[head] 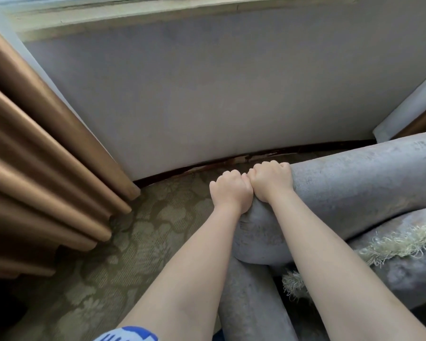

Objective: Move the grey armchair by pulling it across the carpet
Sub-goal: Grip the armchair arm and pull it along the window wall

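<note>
Hanging well to the left of the hands, a brown pleated curtain (42, 168) falls to the patterned olive carpet (123, 262), which fills the open floor on that side and runs up to a dark skirting board (182, 171) at the foot of the pale wall (207, 94) just beyond the knuckles.

The left hand (231, 190) is closed in a fist-like grip over the rounded end of the chair's padded top roll, its fingers curled down over the far side and out of sight. Touching it, knuckle to knuckle, the right hand (271, 182) is clenched over the same roll in the same way.

The grey armchair (367, 178) lies under and to the right of both hands. Its thick upholstered roll stretches away to the right edge, close to the wall, and more of its grey padding drops below the forearms toward the person. A cream fringe (401, 244) lies on the lower cushion, right of the right forearm.

The step in hand looks like the pull itself: the grip is set, both arms are stretched out nearly straight, and the chair stands near the wall. How far it has travelled cannot be told.

The next move probably calls for a steady backward haul, body weight leaning away from the wall. The pull should be kept low so the chair slides rather than tips. The carpet is likely to drag against the base, and the curtain on the left should be kept clear.
</note>
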The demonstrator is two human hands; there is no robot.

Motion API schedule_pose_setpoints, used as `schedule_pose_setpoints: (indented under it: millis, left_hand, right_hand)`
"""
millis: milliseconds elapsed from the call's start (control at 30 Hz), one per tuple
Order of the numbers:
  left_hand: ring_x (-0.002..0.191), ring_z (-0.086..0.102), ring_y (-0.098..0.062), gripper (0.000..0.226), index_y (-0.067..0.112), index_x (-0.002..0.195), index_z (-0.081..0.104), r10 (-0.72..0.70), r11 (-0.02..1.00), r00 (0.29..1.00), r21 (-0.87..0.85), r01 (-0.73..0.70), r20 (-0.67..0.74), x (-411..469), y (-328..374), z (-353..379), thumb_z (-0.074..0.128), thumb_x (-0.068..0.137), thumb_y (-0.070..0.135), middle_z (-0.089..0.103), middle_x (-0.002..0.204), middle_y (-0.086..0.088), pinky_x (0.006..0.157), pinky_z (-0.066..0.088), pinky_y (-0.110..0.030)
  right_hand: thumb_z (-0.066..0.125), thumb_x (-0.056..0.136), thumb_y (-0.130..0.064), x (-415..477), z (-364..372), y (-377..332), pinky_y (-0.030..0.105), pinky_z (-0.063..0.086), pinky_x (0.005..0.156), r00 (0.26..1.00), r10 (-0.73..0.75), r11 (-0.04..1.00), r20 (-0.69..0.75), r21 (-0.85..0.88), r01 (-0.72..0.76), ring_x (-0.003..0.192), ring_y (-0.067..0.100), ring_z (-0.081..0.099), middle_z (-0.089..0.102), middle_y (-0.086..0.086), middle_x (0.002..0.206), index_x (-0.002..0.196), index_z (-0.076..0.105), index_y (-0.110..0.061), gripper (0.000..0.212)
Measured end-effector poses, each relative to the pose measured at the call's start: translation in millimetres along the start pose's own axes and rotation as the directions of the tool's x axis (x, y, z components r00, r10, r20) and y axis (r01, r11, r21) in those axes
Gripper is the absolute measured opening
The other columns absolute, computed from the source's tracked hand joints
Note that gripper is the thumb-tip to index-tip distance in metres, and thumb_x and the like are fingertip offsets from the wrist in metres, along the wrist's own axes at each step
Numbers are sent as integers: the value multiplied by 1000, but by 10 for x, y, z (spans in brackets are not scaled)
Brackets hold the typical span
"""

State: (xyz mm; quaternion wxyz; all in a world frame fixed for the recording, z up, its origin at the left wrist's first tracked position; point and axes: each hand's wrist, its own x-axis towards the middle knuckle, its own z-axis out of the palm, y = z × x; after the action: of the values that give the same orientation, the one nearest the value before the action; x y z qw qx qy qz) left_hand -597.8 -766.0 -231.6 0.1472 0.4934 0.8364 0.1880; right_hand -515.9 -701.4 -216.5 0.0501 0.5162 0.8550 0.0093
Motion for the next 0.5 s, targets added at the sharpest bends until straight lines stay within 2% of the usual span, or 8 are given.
schedule_pose_setpoints:
  millis: [100,300,500]
  left_hand:
    - [93,56,-32,38,10,90,56,33,999,999,9,-33,6,6,-34,11,25,96,32,61,101,-9,79,33,-40]
    - [90,56,-30,36,13,86,55,52,999,999,13,-52,-10,53,-72,64,26,96,33,60,98,-7,75,31,-39]
    - [85,57,-29,32,18,78,49,61,998,997,37,-59,-47,176,-75,107,26,95,33,61,93,-5,70,28,-38]
  right_hand:
    - [29,94,-30,-6,14,-20,35,29,81,998,30,999,-46,34,-29,100,25,54,65,4,103,90,66,-16,39]
    - [36,91,-32,-2,33,-22,33,21,69,991,58,998,-122,41,-53,84,25,54,67,2,85,73,65,-16,37]
    - [37,89,-33,127,81,1,33,27,73,990,54,995,-132,87,-42,80,22,55,67,0,78,67,66,-18,40]
